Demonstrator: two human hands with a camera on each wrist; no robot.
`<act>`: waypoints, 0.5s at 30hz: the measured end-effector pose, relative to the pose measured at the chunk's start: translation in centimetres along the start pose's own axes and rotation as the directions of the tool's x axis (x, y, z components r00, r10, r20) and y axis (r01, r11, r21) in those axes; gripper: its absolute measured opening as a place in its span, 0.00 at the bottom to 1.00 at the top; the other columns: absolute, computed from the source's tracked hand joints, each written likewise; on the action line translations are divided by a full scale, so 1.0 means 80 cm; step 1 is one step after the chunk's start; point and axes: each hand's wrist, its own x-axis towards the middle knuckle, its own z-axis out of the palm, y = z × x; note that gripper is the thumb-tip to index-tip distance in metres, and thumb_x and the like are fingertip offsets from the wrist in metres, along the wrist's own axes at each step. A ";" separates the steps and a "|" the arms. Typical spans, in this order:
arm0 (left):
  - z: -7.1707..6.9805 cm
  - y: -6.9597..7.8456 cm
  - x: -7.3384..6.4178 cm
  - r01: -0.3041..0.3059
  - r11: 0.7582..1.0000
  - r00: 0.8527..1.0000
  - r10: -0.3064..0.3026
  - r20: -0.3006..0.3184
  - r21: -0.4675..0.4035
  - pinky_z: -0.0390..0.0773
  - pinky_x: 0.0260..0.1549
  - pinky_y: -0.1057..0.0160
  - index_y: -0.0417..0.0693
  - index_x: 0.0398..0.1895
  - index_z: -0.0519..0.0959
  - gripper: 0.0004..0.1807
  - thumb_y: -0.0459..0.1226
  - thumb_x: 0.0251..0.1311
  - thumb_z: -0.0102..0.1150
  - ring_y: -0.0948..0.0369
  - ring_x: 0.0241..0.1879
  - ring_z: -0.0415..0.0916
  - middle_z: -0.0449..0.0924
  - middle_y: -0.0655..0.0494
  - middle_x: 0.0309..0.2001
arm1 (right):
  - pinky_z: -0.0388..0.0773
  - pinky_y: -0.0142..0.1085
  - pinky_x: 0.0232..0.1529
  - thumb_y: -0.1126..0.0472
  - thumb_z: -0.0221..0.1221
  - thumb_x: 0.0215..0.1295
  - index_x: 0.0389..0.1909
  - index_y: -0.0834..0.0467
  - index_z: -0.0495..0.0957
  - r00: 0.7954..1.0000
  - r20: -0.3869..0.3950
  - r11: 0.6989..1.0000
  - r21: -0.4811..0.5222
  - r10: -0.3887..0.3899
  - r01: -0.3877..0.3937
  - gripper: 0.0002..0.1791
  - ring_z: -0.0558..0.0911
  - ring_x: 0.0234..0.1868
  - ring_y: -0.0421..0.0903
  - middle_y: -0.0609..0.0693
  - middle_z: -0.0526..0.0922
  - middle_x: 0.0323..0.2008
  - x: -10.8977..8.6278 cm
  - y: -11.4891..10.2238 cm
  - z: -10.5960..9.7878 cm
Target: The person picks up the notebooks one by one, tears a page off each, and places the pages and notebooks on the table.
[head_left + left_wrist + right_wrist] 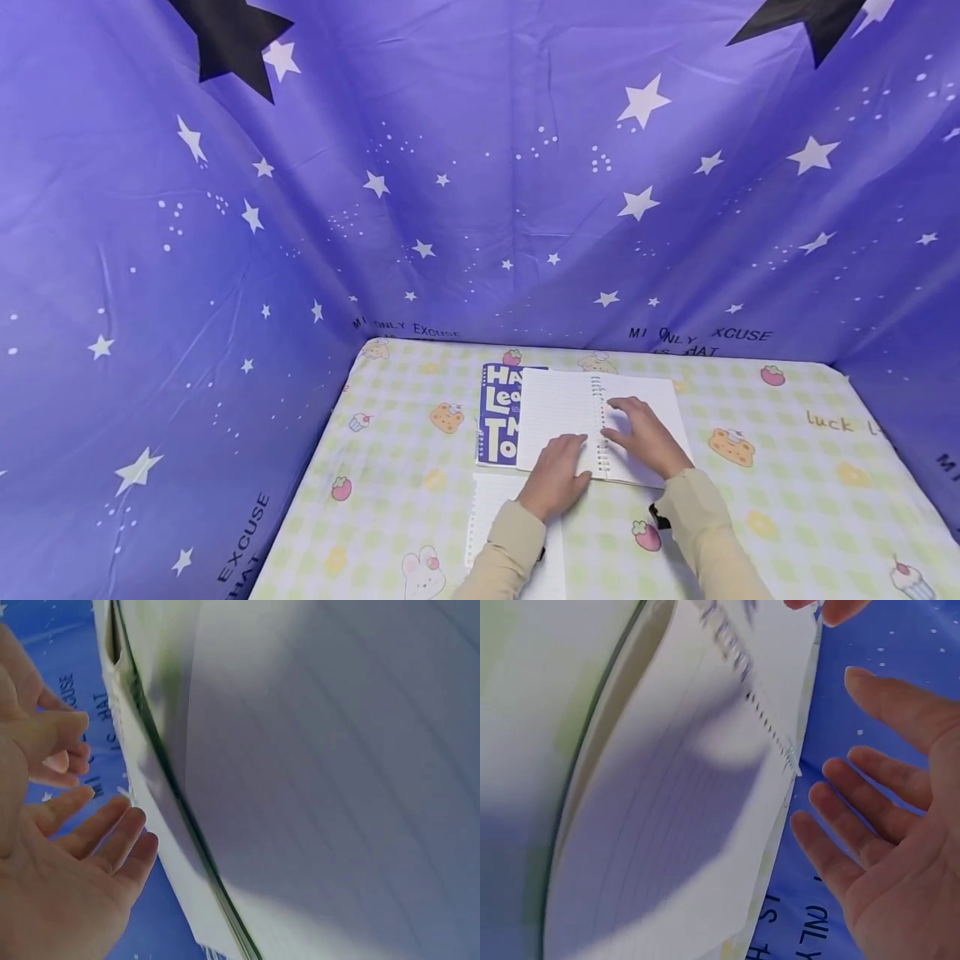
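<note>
A spiral notebook lies open on the table, showing a lined left page (pixel 551 408) and a white right page (pixel 660 396) either side of its wire binding (pixel 739 660). My left hand (pixel 555 477) hovers over or rests on the lower left page; contact cannot be told. Its fingers are loosely extended in the left wrist view, holding nothing. Over the right page, close to the binding, is my right hand (pixel 647 437), thumb and fingers spread apart. In the right wrist view this right hand (pixel 885 840) has relaxed fingers with nothing between them.
A blue-purple notebook (pixel 497 417) with large white letters lies partly beneath the open one. Nearer me, a loose lined sheet with a perforated edge (pixel 491 500) is partly covered by the left sleeve. A checked cloth (pixel 405 475) covers the table; starry purple curtains (pixel 487 208) surround it.
</note>
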 end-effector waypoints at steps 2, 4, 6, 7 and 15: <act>0.003 0.003 0.001 -0.023 1.000 1.000 0.022 0.016 0.021 0.67 0.68 0.63 0.46 0.69 0.69 0.32 0.44 0.63 0.63 0.58 0.65 0.70 0.75 0.53 0.63 | 0.64 0.61 0.67 0.61 0.65 0.63 0.61 0.72 0.70 1.000 0.001 1.000 -0.030 0.007 -0.007 0.30 0.70 0.62 0.67 0.69 0.74 0.58 0.005 0.005 0.001; 0.006 0.005 0.002 -0.049 0.997 0.998 0.048 0.037 0.051 0.66 0.69 0.61 0.47 0.70 0.68 0.32 0.45 0.63 0.63 0.57 0.66 0.69 0.74 0.52 0.65 | 0.64 0.62 0.66 0.59 0.65 0.63 0.62 0.72 0.69 1.000 -0.001 0.998 -0.053 0.016 -0.016 0.31 0.69 0.62 0.67 0.69 0.73 0.58 0.011 0.011 0.002; 0.008 0.007 0.003 -0.070 0.995 0.996 0.064 0.068 0.074 0.65 0.70 0.60 0.49 0.71 0.67 0.33 0.46 0.64 0.61 0.56 0.69 0.67 0.72 0.51 0.67 | 0.64 0.62 0.66 0.58 0.65 0.63 0.63 0.72 0.67 1.000 -0.001 0.997 -0.072 0.025 -0.025 0.33 0.68 0.62 0.68 0.71 0.72 0.58 0.016 0.017 0.003; 0.009 0.007 0.003 -0.077 0.993 0.994 0.070 0.085 0.084 0.64 0.71 0.58 0.50 0.72 0.67 0.33 0.46 0.65 0.61 0.55 0.70 0.66 0.71 0.50 0.68 | 0.64 0.63 0.66 0.57 0.65 0.63 0.63 0.73 0.67 1.000 0.000 0.996 -0.079 0.031 -0.031 0.34 0.67 0.62 0.69 0.71 0.72 0.58 0.018 0.020 0.004; 0.016 0.010 -0.001 -0.081 0.989 0.985 0.061 0.159 0.123 0.61 0.73 0.55 0.60 0.72 0.67 0.31 0.50 0.66 0.58 0.54 0.74 0.59 0.64 0.50 0.73 | 0.63 0.65 0.65 0.54 0.66 0.62 0.64 0.74 0.65 0.999 -0.006 0.992 -0.120 0.036 -0.036 0.38 0.65 0.62 0.71 0.73 0.70 0.59 0.034 0.040 0.007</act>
